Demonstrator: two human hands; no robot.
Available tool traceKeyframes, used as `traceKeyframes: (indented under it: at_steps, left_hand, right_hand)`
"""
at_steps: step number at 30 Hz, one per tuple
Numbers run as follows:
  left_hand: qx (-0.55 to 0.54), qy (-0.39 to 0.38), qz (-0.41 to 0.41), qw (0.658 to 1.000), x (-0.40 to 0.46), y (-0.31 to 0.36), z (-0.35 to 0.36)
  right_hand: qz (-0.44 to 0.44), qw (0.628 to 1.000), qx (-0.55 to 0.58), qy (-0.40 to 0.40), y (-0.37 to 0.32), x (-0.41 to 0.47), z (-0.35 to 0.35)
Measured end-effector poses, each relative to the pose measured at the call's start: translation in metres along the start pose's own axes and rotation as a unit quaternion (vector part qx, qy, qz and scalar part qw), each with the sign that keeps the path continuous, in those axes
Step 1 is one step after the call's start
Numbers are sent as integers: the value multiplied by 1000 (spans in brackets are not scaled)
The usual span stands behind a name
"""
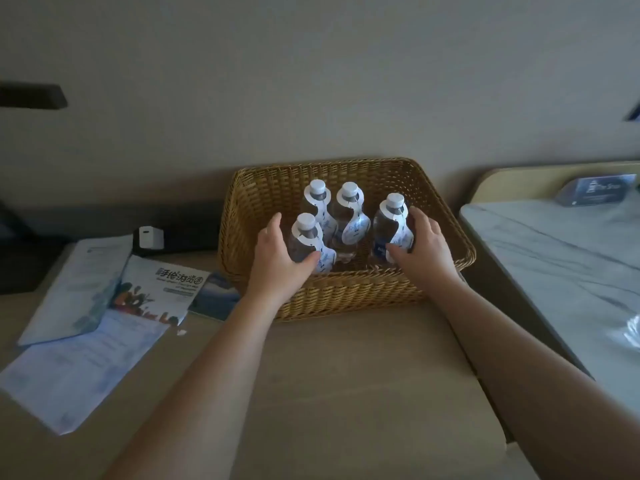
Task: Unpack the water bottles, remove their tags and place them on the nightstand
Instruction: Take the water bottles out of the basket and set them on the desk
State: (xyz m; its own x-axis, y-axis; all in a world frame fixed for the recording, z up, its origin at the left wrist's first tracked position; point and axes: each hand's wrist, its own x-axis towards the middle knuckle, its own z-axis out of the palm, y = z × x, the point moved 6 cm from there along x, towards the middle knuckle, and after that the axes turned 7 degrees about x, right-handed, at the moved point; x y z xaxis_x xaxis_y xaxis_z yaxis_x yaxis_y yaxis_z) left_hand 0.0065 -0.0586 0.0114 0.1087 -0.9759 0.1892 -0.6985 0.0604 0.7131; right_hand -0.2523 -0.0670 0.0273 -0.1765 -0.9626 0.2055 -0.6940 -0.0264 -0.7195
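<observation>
A woven wicker basket (440,206) stands on a beige surface and holds several clear water bottles with white caps and white paper tags hung on their necks. My left hand (277,252) wraps around the front left bottle (305,237). My right hand (420,242) grips the right bottle (389,221) from its right side. Two more tagged bottles (348,216) stand upright behind, between my hands. The marble-topped nightstand (554,258) is to the right of the basket.
Brochures and papers (104,303) lie on the beige surface left of the basket, with a white charger (151,236) behind them. A small blue sign (597,194) stands at the back of the nightstand, and a clear plastic item (633,330) lies at its right edge.
</observation>
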Motion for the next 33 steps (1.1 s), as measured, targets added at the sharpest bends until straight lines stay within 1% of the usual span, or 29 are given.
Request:
traceKeyframes:
  at_steps: [2,6,9,12,16,21,24,27,30,33]
  left_hand:
    - [-17,-14,-22,1000,12,-2,5]
    - [-6,-68,-75,995,38,-16,16]
    - [5,-105,-94,990,52,-23,24]
    - [6,-121,-107,987,57,-27,31]
    - [-8,-124,-112,986,60,-28,36]
    - [5,-147,-108,983,61,-22,45]
    - [15,-139,-99,985,61,-18,47]
    - [21,-117,-93,989,60,-16,46]
    - [30,-81,-92,992,56,-12,40]
    - [27,-26,-104,994,49,-7,27]
  right_hand:
    - [19,1000,0,-18,5,19,5]
    - [68,995,12,-76,22,57,23]
    - [76,992,44,-87,31,77,31]
    - [73,990,70,-93,35,88,37]
    - [71,990,72,-96,43,94,39]
    - [66,989,59,-117,51,97,40]
    - [50,989,54,-125,52,98,41]
    - [34,990,65,-123,51,99,38]
    - [18,991,71,-112,49,96,33]
    - [-10,992,87,-95,39,92,21]
